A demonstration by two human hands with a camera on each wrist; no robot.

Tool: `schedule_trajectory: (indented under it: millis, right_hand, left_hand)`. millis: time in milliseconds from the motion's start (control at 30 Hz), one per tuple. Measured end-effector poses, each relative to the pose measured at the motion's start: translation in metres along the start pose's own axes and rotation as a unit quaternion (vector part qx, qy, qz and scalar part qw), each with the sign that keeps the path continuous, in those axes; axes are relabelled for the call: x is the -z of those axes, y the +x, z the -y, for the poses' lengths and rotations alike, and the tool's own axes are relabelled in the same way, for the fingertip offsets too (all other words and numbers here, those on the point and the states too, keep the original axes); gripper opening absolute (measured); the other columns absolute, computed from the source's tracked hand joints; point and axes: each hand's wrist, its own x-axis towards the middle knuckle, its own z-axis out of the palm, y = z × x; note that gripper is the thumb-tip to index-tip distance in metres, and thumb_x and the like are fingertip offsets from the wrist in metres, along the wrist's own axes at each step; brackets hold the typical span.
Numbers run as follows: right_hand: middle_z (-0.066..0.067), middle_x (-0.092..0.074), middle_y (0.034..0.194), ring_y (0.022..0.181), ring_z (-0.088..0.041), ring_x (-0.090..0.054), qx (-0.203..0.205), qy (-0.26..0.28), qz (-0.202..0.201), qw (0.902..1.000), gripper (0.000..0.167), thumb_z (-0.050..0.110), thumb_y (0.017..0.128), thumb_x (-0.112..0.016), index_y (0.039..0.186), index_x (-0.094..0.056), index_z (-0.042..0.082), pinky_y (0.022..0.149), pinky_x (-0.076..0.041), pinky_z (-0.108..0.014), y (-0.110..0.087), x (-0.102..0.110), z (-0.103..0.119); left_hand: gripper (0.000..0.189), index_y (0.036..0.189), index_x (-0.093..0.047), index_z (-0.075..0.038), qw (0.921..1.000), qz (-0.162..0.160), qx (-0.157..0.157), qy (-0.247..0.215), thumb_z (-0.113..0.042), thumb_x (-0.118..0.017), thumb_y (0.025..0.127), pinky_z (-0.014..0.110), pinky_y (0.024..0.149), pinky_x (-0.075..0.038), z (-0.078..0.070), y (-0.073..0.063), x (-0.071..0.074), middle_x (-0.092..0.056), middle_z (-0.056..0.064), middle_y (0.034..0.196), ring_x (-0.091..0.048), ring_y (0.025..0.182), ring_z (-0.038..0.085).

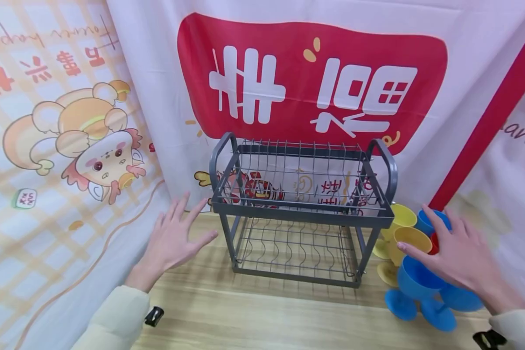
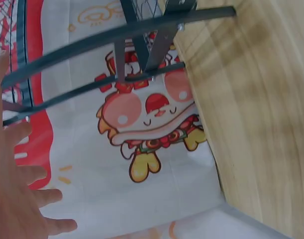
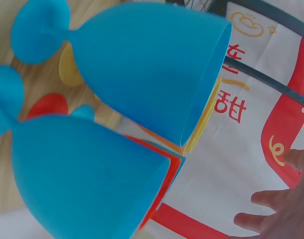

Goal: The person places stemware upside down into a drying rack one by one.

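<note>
A dark grey two-tier wire dish rack (image 1: 297, 214) stands on the wooden table in the head view. My left hand (image 1: 175, 238) hovers left of the rack with its fingers spread, holding nothing. On the other side, my right hand (image 1: 459, 248) is spread above a group of plastic goblets and grips none of them. Nearest to it are a blue goblet (image 1: 420, 279) and a second blue one (image 1: 461, 297). Behind these stand a yellow goblet (image 1: 403, 216), an orange-yellow goblet (image 1: 411, 240) and another blue one (image 1: 424, 224). A red goblet (image 1: 434, 243) is mostly hidden by the right hand.
The wooden table (image 1: 253, 316) runs in front of the rack. A white printed cloth (image 1: 157, 87) hangs behind, with a red panel (image 1: 297, 116) on it. Another printed cloth (image 1: 48, 218) closes off the left side. The goblets stand close to the rack's right side.
</note>
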Motion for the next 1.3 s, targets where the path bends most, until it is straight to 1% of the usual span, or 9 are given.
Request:
schedule_trajectory:
  millis: [167, 300, 467, 600, 667, 833, 900, 1033, 1300]
  right_hand:
    - [-0.037, -0.028, 0.164, 0.139, -0.065, -0.033, -0.012, 0.025, -0.041, 0.9988, 0.117, 0.075, 0.085, -0.070, 0.170, -0.021, 0.012, 0.096, -0.037, -0.089, -0.016, -0.005, 0.006]
    - [-0.038, -0.030, 0.163, 0.138, -0.064, -0.036, -0.046, 0.060, -0.065, 0.9950, 0.119, 0.067, 0.085, -0.076, 0.170, -0.017, 0.007, 0.091, -0.041, -0.088, -0.032, -0.009, 0.011]
    - [-0.037, -0.026, 0.166, 0.142, -0.063, -0.033, -0.111, 0.121, -0.081, 0.9831, 0.120, 0.056, 0.086, -0.081, 0.170, -0.011, 0.006, 0.088, -0.044, -0.086, -0.052, -0.011, 0.017]
    - [-0.037, -0.031, 0.161, 0.137, -0.058, -0.037, -0.162, 0.143, -0.092, 0.9719, 0.116, 0.053, 0.088, -0.081, 0.170, -0.012, 0.006, 0.089, -0.049, -0.082, -0.066, -0.015, 0.021]
    - [-0.036, -0.034, 0.159, 0.135, -0.056, -0.040, -0.193, 0.156, -0.099, 0.9638, 0.114, 0.050, 0.089, -0.081, 0.169, -0.014, 0.007, 0.092, -0.051, -0.079, -0.072, -0.018, 0.024]
    - [-0.033, -0.037, 0.158, 0.136, -0.052, -0.043, -0.268, 0.184, -0.109, 0.9393, 0.109, 0.046, 0.090, -0.082, 0.169, -0.019, 0.008, 0.100, -0.051, -0.075, -0.086, -0.029, 0.035]
    - [-0.031, -0.039, 0.157, 0.135, -0.051, -0.045, -0.284, 0.192, -0.116, 0.9323, 0.107, 0.047, 0.090, -0.082, 0.169, -0.021, 0.009, 0.101, -0.051, -0.074, -0.091, -0.034, 0.039]
    - [-0.027, -0.045, 0.156, 0.134, -0.047, -0.050, -0.305, 0.216, -0.136, 0.9176, 0.102, 0.045, 0.089, -0.084, 0.168, -0.027, 0.014, 0.104, -0.051, -0.070, -0.100, -0.044, 0.046]
    - [-0.016, -0.046, 0.163, 0.141, -0.038, -0.049, -0.362, 0.284, -0.167, 0.8720, 0.097, 0.052, 0.089, -0.081, 0.167, -0.028, 0.028, 0.116, -0.046, -0.059, -0.111, -0.070, 0.057]
  left_hand:
    - [0.091, 0.168, -0.030, -0.032, 0.9989, -0.031, -0.035, -0.005, -0.075, -0.060, 0.093, 0.074, 0.125, -0.022, -0.014, -0.018, -0.012, -0.011, 0.013, 0.180, -0.018, 0.164, 0.044]
    - [0.093, 0.168, -0.031, -0.029, 0.9958, -0.061, -0.067, 0.010, -0.074, -0.062, 0.093, 0.073, 0.120, -0.034, -0.029, -0.033, -0.022, -0.013, 0.011, 0.180, -0.026, 0.161, 0.042]
    - [0.095, 0.168, -0.030, -0.031, 0.9910, -0.093, -0.096, 0.009, -0.073, -0.066, 0.090, 0.072, 0.114, -0.042, -0.050, -0.050, -0.034, -0.026, 0.014, 0.176, -0.042, 0.153, 0.043]
    - [0.095, 0.167, -0.033, -0.030, 0.9879, -0.105, -0.114, -0.002, -0.068, -0.072, 0.089, 0.067, 0.113, -0.046, -0.064, -0.058, -0.045, -0.038, 0.015, 0.170, -0.047, 0.149, 0.039]
    - [0.094, 0.166, -0.034, -0.029, 0.9865, -0.106, -0.124, -0.005, -0.067, -0.072, 0.089, 0.064, 0.113, -0.047, -0.070, -0.060, -0.051, -0.041, 0.014, 0.168, -0.048, 0.148, 0.036]
    - [0.090, 0.164, -0.039, -0.026, 0.9834, -0.106, -0.147, 0.001, -0.075, -0.061, 0.093, 0.058, 0.112, -0.051, -0.088, -0.062, -0.065, -0.043, 0.012, 0.167, -0.052, 0.146, 0.033]
    - [0.089, 0.163, -0.039, -0.026, 0.9831, -0.101, -0.153, -0.002, -0.075, -0.061, 0.093, 0.057, 0.112, -0.051, -0.096, -0.062, -0.071, -0.044, 0.011, 0.166, -0.052, 0.146, 0.032]
    - [0.090, 0.163, -0.039, -0.027, 0.9822, -0.090, -0.163, -0.023, -0.069, -0.070, 0.090, 0.058, 0.113, -0.050, -0.111, -0.062, -0.082, -0.046, 0.011, 0.165, -0.051, 0.146, 0.032]
    - [0.088, 0.165, -0.035, -0.031, 0.9836, -0.045, -0.167, -0.051, -0.075, -0.062, 0.093, 0.059, 0.116, -0.047, -0.144, -0.059, -0.100, -0.045, 0.008, 0.166, -0.050, 0.149, 0.030]
